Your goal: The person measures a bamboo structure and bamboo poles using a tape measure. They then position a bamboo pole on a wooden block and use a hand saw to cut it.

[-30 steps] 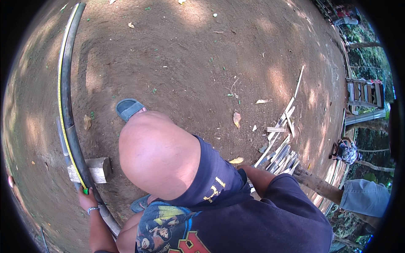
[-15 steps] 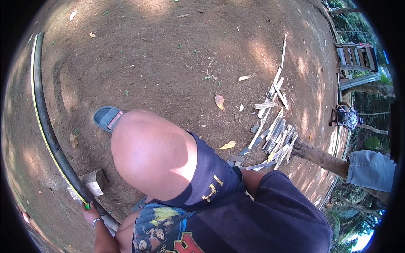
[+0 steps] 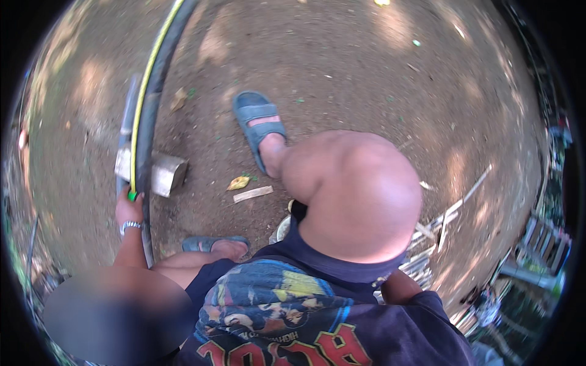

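While the left hand (image 3: 128, 210) clamps its grip on the long dark strip with a yellow edge (image 3: 149, 104) over a grey block (image 3: 160, 172), cutting looks barely begun; right hand's hidden, can't tell.

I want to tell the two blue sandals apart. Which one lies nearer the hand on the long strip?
The lower sandal, beside the bent leg, is nearer the left hand on the black-and-yellow strip. The other sandal lies farther out on the dirt.
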The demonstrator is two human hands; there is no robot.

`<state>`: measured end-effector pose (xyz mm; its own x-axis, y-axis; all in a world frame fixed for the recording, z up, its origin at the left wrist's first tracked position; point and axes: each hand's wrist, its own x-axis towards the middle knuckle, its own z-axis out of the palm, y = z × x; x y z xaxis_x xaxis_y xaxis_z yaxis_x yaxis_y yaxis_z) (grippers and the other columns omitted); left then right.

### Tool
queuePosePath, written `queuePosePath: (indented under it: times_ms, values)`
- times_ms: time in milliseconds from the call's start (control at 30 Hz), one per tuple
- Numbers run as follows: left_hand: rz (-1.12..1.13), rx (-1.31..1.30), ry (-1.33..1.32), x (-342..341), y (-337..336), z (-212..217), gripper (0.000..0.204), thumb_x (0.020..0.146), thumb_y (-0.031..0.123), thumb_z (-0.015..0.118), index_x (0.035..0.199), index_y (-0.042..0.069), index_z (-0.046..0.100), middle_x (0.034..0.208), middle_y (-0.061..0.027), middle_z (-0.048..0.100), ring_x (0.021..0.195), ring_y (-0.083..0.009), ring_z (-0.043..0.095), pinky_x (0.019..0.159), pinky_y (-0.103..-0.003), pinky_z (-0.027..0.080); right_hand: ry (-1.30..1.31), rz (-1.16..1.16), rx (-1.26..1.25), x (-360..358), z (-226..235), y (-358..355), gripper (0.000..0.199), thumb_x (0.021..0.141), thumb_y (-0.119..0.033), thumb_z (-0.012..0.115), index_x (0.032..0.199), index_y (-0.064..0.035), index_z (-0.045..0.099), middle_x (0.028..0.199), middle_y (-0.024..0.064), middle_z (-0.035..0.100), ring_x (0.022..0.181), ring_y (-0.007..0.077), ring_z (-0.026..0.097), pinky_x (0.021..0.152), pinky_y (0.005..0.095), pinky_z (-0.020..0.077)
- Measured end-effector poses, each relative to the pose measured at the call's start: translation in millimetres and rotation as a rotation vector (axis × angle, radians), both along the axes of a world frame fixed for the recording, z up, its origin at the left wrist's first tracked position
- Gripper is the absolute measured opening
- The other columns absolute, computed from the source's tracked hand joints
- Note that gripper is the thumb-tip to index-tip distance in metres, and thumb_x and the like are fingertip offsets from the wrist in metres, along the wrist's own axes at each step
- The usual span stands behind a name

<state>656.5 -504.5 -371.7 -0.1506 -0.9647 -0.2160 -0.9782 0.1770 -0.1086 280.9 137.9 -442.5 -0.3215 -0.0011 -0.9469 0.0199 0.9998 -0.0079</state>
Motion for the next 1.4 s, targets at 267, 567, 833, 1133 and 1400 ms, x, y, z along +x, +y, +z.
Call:
queuePosePath:
  times_ms: [267, 567, 833, 1133, 1400]
  values:
    - [-0.089, 0.021, 0.101, 0.8, -6.7, 11.6, 0.046, 0.078, 0.025, 0.078, 0.119, 0.009, 0.064, 0.114, -0.0155, 0.067, 0.103, -0.0358, 0.064, 0.086, -0.043, 0.052, 0.334, 0.39, -0.261, -181.2, 48.4, -260.2, 0.03, 0.097, -0.02, 0.061, 0.119, 0.0013, 0.06, 0.11, 0.0116, 0.067, 0.104, 0.0209, 0.062, 0.094, 0.0346, 0.0487]
    - [0.057, 0.159, 0.157, 6.3, -7.3, 19.6, 0.038, 0.082, 0.024, 0.074, 0.116, 0.012, 0.064, 0.111, -0.0089, 0.066, 0.106, -0.0294, 0.064, 0.089, -0.042, 0.053, 0.215, 1.405, -1.234, -3.0, 118.5, -653.2, 0.029, 0.087, -0.015, 0.07, 0.112, -0.0018, 0.064, 0.103, 0.0157, 0.068, 0.096, 0.03, 0.066, 0.088, 0.0384, 0.0509]
    - [-0.015, -0.025, 0.326, 19.5, -2.9, 1.9, 0.012, 0.082, 0.013, 0.06, 0.089, 0.008, 0.069, 0.092, -0.0118, 0.071, 0.089, -0.0283, 0.07, 0.074, -0.041, 0.058, -0.142, 1.941, -1.864, 189.2, 103.9, -691.7, 0.031, 0.077, -0.014, 0.075, 0.107, -0.0088, 0.065, 0.112, 0.0081, 0.063, 0.108, 0.0282, 0.06, 0.1, 0.0478, 0.0416]
    - [0.079, 0.009, 0.486, 23.8, 1.9, 18.5, 0.049, 0.082, 0.018, 0.067, 0.125, 0.003, 0.048, 0.091, -0.0156, 0.07, 0.088, -0.0306, 0.071, 0.073, -0.044, 0.058, 0.189, 2.002, -1.747, 215.0, 88.1, -682.5, 0.048, 0.077, -0.022, 0.077, 0.119, -0.0092, 0.061, 0.126, 0.0092, 0.057, 0.118, 0.0277, 0.055, 0.109, 0.0497, 0.0338]
    - [-0.048, 0.06, 0.608, 45.4, 6.3, 22.6, 0.1, 0.075, 0.017, 0.076, 0.157, 0.019, 0.018, 0.132, -0.0198, 0.054, 0.118, -0.0352, 0.059, 0.101, -0.043, 0.048, 0.132, 1.809, -1.492, 252.7, 61.8, -674.4, 0.045, 0.073, -0.015, 0.08, 0.111, -0.0018, 0.059, 0.102, 0.0184, 0.066, 0.101, 0.0385, 0.06, 0.091, 0.0489, 0.0447]
